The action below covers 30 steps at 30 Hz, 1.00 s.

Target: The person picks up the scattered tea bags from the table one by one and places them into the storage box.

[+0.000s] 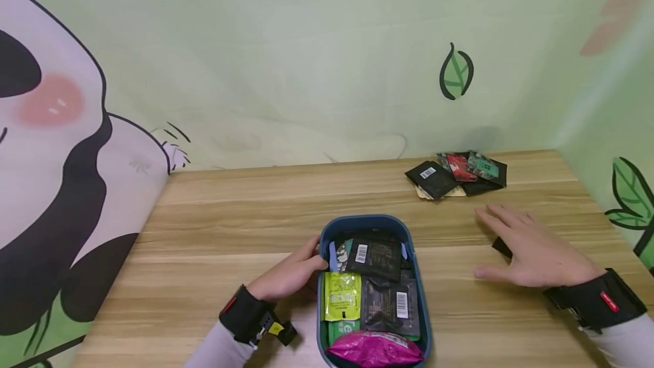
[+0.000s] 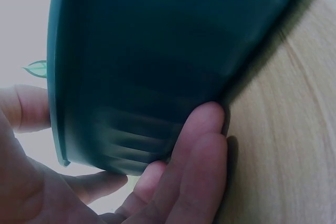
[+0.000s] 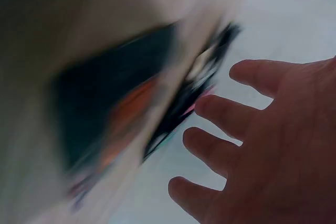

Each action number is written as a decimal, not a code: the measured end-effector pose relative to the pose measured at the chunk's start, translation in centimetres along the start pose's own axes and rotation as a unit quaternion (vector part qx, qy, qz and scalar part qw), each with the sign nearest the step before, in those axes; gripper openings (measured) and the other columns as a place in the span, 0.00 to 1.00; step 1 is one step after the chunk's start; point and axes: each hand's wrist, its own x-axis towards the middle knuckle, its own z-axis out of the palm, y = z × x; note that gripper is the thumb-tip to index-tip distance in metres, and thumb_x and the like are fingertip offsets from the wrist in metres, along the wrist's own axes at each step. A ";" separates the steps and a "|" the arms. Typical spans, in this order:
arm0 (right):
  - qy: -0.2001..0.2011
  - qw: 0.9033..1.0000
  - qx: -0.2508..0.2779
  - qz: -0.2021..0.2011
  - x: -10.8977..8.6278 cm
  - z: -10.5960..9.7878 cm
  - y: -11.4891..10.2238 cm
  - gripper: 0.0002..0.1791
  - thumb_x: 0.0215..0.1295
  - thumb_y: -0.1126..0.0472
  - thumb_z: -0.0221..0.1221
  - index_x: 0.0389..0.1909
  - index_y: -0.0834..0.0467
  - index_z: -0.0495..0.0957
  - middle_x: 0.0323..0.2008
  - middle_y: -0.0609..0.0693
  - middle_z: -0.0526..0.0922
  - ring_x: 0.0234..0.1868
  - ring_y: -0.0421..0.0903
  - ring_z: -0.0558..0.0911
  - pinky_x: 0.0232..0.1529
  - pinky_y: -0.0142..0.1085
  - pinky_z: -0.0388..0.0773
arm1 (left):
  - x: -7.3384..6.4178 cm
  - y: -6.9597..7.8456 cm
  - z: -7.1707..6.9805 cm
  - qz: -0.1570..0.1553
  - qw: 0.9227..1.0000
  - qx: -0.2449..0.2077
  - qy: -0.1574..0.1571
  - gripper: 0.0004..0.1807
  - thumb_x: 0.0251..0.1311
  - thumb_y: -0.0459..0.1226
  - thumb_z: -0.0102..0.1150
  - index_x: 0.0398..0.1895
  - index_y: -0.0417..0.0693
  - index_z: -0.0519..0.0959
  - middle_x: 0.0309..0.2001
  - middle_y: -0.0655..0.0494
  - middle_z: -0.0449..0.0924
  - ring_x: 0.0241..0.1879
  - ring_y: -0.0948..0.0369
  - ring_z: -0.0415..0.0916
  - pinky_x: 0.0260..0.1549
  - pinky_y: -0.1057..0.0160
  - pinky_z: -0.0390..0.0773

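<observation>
Well, the left hand grips a bin — smooth-walled, oblong, round-cornered.

Our left hand sits near the middle, fingers bent in a grip, thumb apart; our right hand is held palm down at the right, fingers spread, both wrists wearing black bands.

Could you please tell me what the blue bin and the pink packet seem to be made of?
Blue bin: probably molded plastic, satin, judging by smooth walls and soft highlights. Pink packet: perhaps foil or plastic film, glossy, given its creases and glints.
</observation>
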 end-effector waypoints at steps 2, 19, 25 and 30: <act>-0.005 1.000 0.000 0.014 -0.6 0.5 1.3 0.64 0.48 0.22 0.58 0.76 0.62 0.58 0.73 0.68 0.58 0.71 0.68 0.59 0.63 0.71 0.52 | -0.1 0.0 -0.1 -0.001 1.000 -0.001 0.001 0.36 0.68 0.42 0.44 0.79 0.52 0.51 0.49 0.41 0.78 0.33 0.51 0.82 0.32 0.49 0.83; -0.017 0.997 -0.021 0.073 -2.3 0.8 4.5 0.63 0.48 0.19 0.54 0.72 0.66 0.64 0.65 0.70 0.65 0.56 0.68 0.73 0.49 0.60 0.75 | -0.1 0.1 -0.2 -0.003 1.000 0.003 -0.003 0.35 0.69 0.44 0.45 0.78 0.52 0.51 0.49 0.41 0.78 0.34 0.51 0.83 0.33 0.50 0.83; -0.013 0.998 -0.034 0.060 -1.9 0.2 4.5 0.55 0.49 0.28 0.63 0.68 0.65 0.70 0.55 0.65 0.73 0.46 0.58 0.78 0.44 0.54 0.78 | -0.2 0.2 -0.2 -0.003 1.000 0.005 -0.002 0.36 0.69 0.44 0.44 0.79 0.53 0.50 0.50 0.41 0.77 0.35 0.51 0.82 0.33 0.50 0.83; -0.013 0.998 -0.038 0.057 -1.6 0.0 4.3 0.50 0.47 0.38 0.70 0.66 0.66 0.72 0.48 0.60 0.75 0.39 0.51 0.77 0.38 0.47 0.78 | -0.2 0.2 -0.1 0.000 1.000 0.006 -0.003 0.36 0.69 0.44 0.44 0.79 0.53 0.50 0.54 0.40 0.74 0.38 0.51 0.81 0.34 0.50 0.83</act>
